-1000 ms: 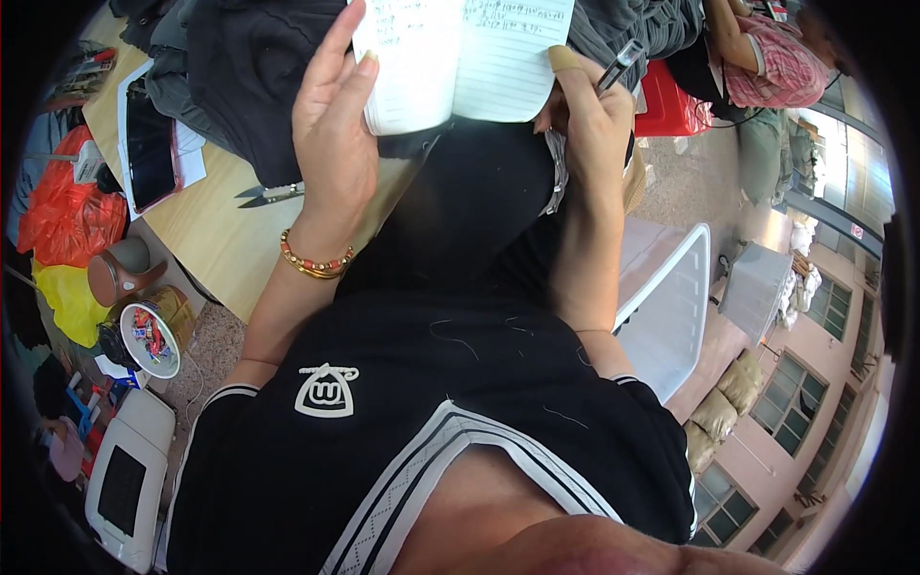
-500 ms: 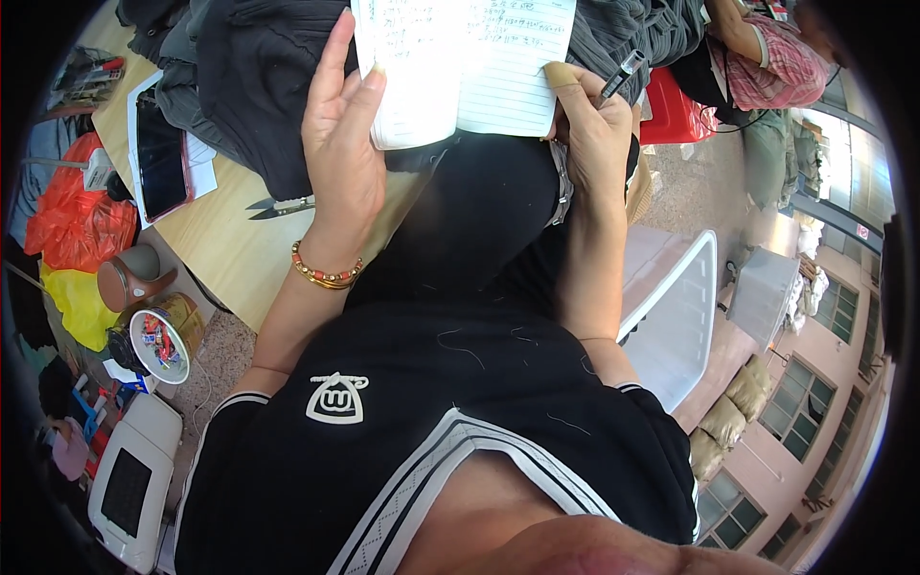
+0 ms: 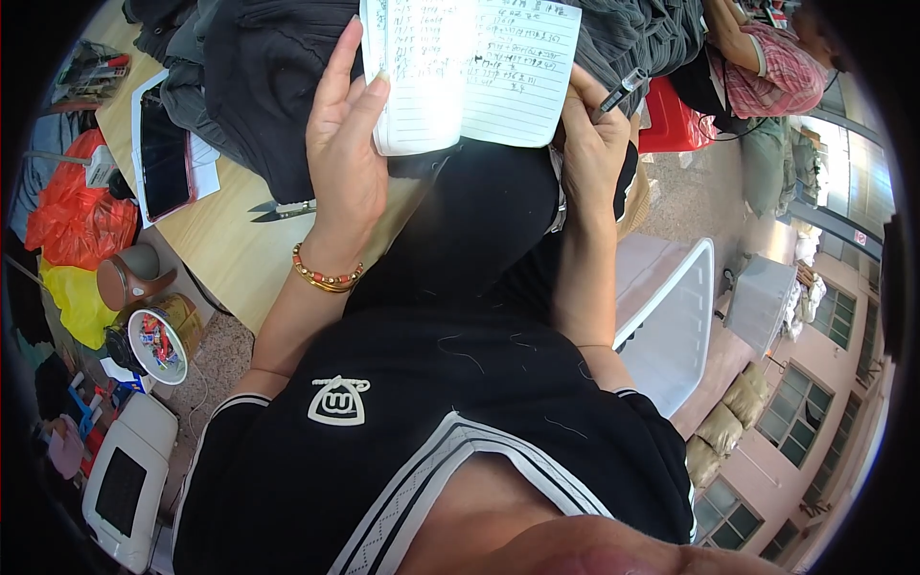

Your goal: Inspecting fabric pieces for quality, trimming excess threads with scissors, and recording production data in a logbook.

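Note:
An open notebook [image 3: 513, 105] with handwritten, lined pages is in front of me at the top of the view. My left hand [image 3: 347, 163] grips its left side, thumb over the page and the other fingers at its edge and behind. My right hand [image 3: 592, 144] is curled at the right edge, its fingertips partly hidden by the page. A pen with a clear cap [image 3: 625, 90] sticks up from that same hand. Dark clothing [image 3: 259, 86] lies behind the left hand, and small thread snips [image 3: 281, 212] rest on the wooden table [image 3: 225, 254] beside my left wrist.
A phone [image 3: 165, 153] lies on papers at the left. Beyond the table edge are a red plastic bag [image 3: 81, 216], a brown mug [image 3: 125, 278] and a tub of small wrapped items [image 3: 158, 345]. At right stand a translucent bin [image 3: 685, 326], a red stool [image 3: 671, 120] and a person in pink plaid [image 3: 771, 77].
The right-hand page now shows more lines of handwriting than before. My right thumb, earlier lying on the page, has slid off to its edge. The notebook sits slightly lower and further right.

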A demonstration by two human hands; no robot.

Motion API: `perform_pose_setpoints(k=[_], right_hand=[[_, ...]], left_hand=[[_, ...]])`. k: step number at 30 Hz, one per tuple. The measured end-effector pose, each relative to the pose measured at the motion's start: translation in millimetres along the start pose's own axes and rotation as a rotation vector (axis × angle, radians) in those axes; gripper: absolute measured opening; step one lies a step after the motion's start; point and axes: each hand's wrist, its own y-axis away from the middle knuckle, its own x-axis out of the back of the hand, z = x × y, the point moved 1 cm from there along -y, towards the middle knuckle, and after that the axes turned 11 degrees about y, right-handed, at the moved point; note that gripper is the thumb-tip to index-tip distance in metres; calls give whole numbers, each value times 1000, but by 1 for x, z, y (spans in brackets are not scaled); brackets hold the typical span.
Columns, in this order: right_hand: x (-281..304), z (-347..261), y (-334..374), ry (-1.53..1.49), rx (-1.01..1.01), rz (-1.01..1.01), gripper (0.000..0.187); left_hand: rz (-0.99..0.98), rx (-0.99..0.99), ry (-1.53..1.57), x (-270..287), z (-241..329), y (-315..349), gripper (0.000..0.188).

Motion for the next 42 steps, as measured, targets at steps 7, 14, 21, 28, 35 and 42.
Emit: perform_pose_setpoints(k=[7,14,21,28,35,42], right_hand=[[10,-3,3,-85,-230,-89,33],[8,-13,4,10,-271,-153,30],[7,-9,6,-72,-316,-148,29],[6,-10,6,-105,-322,-141,30],[10,-5,4,-50,-245,-197,30],[-1,-7,9,-88,-214,-44,28]], left_hand=[[19,-16,-33,4,-1,-1,54],[69,-6,-4,5,-1,-2,52],[18,10,-16,1,1,0,52],[6,10,-21,1,0,-1,52],[7,-4,-15,1,0,-1,53],[15,1,-13,0,1,-2,54]])
